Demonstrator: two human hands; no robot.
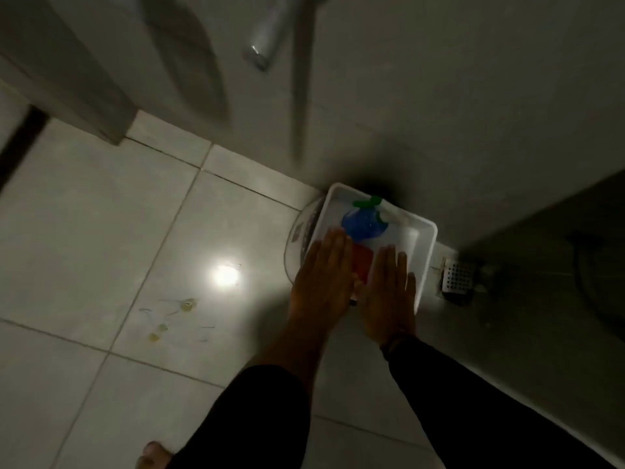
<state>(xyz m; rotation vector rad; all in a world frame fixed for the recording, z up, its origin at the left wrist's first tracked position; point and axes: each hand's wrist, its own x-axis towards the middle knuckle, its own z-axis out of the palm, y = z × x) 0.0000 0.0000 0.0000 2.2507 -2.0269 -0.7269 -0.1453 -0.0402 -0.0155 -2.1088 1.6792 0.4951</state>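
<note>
white tub (424, 238): rectangular, open side up, beneath both hands | blue piece (363, 225): rounded, inside tub, just beyond left hand (321, 275) fingertips | green piece (367, 202): farther beyond, touching blue piece | red piece (362, 262): between left hand and right hand (389, 286), partly hidden

A: Ways in to the white tub (419, 242)?
B: Wall (439, 113) closes off the far side. Clear bowl (297, 245) touches the left edge. Drain grate (458, 275) near on the right.
A: Free room?
B: Near side, plus open tiled floor (101, 231) leftward.
</note>
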